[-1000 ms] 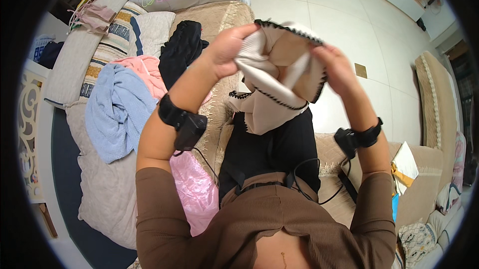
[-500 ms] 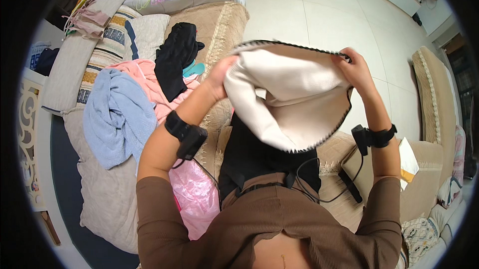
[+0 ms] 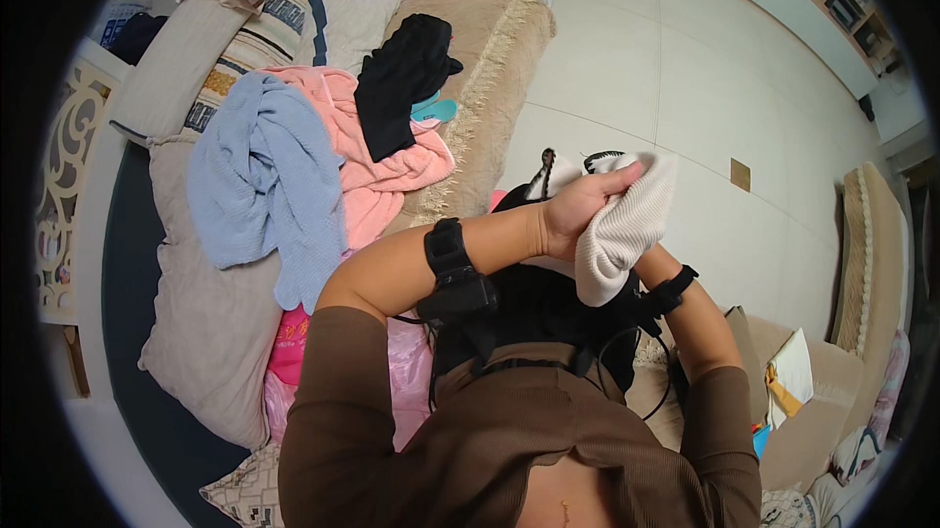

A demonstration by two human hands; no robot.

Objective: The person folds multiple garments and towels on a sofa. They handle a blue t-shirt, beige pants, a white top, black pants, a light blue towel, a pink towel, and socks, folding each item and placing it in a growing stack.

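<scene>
In front of my waist is a cream ribbed cloth piece [image 3: 632, 224] with black stitching along its edge, bunched and folded over. My left hand [image 3: 583, 210] is wrapped round it, the thumb lying across its upper fold. My right forearm [image 3: 700, 327] reaches up to the same cloth from the other side. The right hand itself is hidden behind or inside the folds, so its fingers do not show. A loose black-edged corner sticks up beyond my left wrist. What kind of article the cloth is cannot be made out.
On the sofa [image 3: 485, 48] to the left lie a blue towel-like cloth [image 3: 259, 175], a pink one [image 3: 392, 175], and a black garment [image 3: 406, 82] beside a teal item [image 3: 436, 111]. Pink shiny plastic [image 3: 406, 371] lies by my left side. Papers [image 3: 791, 376] rest on the right seat.
The cream cloth was spread wide between both hands; now it is bunched and lower. My left hand has moved right, across to my right hand, which is now covered. The view has shifted.
</scene>
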